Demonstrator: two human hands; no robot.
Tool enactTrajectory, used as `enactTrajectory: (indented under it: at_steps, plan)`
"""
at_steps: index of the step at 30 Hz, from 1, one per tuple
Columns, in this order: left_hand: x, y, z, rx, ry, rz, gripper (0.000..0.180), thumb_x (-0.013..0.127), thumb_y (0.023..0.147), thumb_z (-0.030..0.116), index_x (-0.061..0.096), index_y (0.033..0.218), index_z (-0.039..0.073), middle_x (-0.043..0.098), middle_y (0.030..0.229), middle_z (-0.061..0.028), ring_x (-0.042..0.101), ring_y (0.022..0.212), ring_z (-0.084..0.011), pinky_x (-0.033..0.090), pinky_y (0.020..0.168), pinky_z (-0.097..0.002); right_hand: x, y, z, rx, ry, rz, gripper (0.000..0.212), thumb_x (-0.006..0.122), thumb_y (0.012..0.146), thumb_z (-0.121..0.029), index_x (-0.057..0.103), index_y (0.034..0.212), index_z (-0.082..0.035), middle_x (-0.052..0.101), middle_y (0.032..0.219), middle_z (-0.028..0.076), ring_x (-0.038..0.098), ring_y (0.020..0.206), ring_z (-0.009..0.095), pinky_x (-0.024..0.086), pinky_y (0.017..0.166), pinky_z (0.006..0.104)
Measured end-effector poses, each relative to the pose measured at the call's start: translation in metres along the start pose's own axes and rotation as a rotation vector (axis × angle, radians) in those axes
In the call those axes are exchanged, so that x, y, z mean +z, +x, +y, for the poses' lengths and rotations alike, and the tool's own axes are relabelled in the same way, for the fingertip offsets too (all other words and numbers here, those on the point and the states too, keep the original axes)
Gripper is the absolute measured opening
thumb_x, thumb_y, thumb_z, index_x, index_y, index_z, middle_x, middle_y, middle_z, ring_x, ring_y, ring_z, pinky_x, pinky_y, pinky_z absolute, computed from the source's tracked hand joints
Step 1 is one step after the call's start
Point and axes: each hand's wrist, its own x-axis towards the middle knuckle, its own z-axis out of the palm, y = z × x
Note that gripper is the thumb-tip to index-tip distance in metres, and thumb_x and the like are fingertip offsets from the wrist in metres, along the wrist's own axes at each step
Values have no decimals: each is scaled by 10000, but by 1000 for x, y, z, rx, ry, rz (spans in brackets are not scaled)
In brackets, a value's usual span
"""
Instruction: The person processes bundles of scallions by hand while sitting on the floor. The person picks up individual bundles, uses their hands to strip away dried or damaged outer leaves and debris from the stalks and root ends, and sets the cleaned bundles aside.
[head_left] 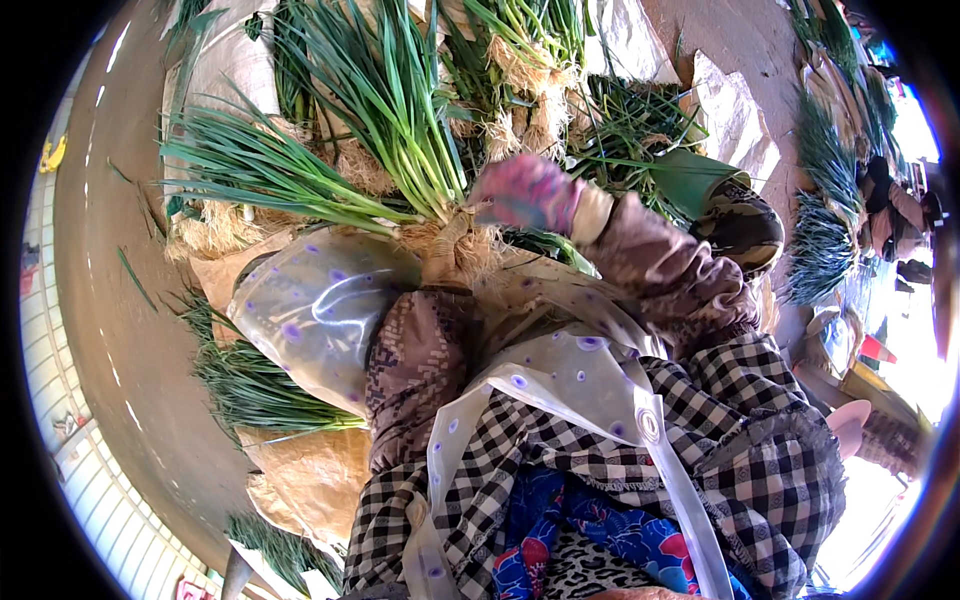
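Observation:
A bunch of onion-like green plants point(425, 165) fans up and left, pale stems leading down to tan, stringy roots. My left hand point(440, 256) is closed around its root end, partly hidden by the roots. Just right of the stems is my right hand point(528, 195), in a pink and purple patterned glove and blurred by motion; its fingers do not show clearly. Beneath both hands, a clear plastic apron with purple spots point(325, 305) covers my lap. Both sleeves are brown camouflage.
More rooted bundles point(535, 75) lie on sacking ahead. Green leaves point(275, 385) lie beside my left leg, near a tan sheet point(315, 480). At the right are a green and camouflage shoe point(740, 220), more piled greens point(825, 220) and other people.

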Motion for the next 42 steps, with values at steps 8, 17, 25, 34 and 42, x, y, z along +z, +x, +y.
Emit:
enactTrajectory:
  at_steps: [8, 17, 25, 34, 42]
  plan:
    - [0, -37, -5, -122, -110, 10, 230, 614, 783, 56, 555, 1001, 12, 610, 894, -82, 597, 771, -191, 520, 672, -292, -24, 98, 60, 460, 1267, 610, 226, 543, 804, -80, 544, 1010, 13, 543, 1114, 126, 559, 946, 256, 478, 834, 354]
    - [-27, -38, -2, -290, -251, -275, 269, 601, 803, 129, 517, 1053, 77, 585, 912, -52, 580, 833, -203, 518, 693, -355, -15, 109, 71, 507, -565, -38, 115, 579, 796, -153, 647, 870, -97, 627, 788, 108, 610, 656, 173, 512, 602, 287]
    - [-52, -11, -14, -300, -351, -629, 299, 566, 838, 190, 494, 1119, 114, 557, 1013, -42, 573, 858, -202, 535, 680, -353, -60, 33, 127, 933, 1007, 128, 271, 510, 864, -265, 589, 890, -7, 588, 690, 88, 473, 436, 126, 417, 390, 256]
    - [18, -32, -17, 296, 782, -127, 175, 547, 827, 110, 563, 989, 46, 588, 857, -58, 583, 787, -213, 495, 674, -309, 46, -11, 71, 561, 2218, 15, 268, 462, 861, -137, 407, 1106, -46, 513, 1106, 262, 564, 997, 275, 530, 707, 358]
    - [-2, -12, -48, 324, 2332, -47, 194, 537, 758, 212, 603, 881, 78, 620, 838, -127, 601, 765, -282, 466, 653, -400, 44, 7, -15, 371, 678, -22, 944, 753, 630, -389, 253, 1300, 49, 440, 1233, 179, 442, 1106, 234, 349, 927, 316]
